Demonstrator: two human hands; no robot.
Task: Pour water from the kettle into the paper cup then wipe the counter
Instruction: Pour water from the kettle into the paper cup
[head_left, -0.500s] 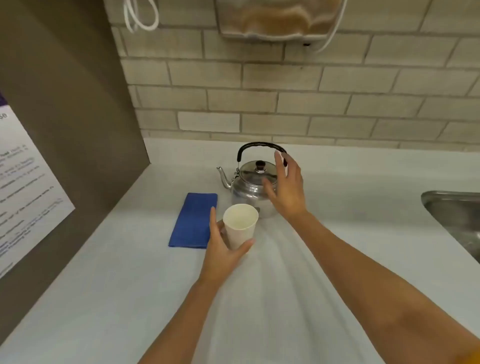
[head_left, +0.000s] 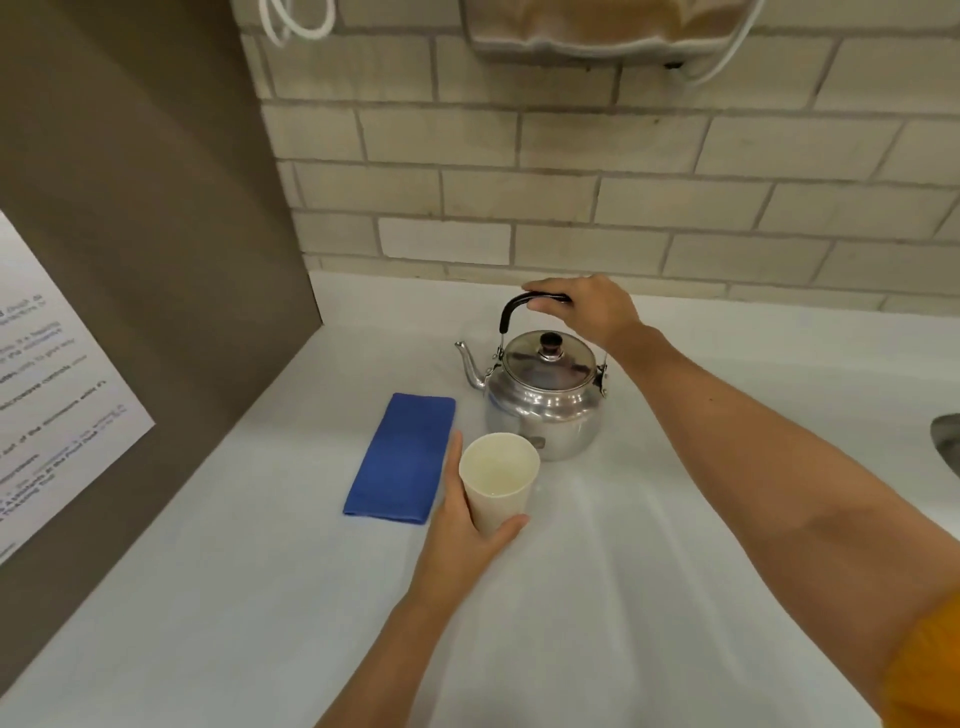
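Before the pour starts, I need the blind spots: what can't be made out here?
- Kettle water level: lid hides it, head view.
- Sink: cut off by right edge.
- Notice text: blurred.
- Right hand fingers: partly hidden behind the handle.

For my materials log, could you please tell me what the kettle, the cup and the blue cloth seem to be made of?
The kettle looks like polished metal, perhaps steel or aluminium: its body mirrors its surroundings. Its handle is glossy black, probably plastic. The cup looks like matte off-white paper, with a thin rim. The blue cloth appears to be soft woven fabric, folded flat and unshiny.
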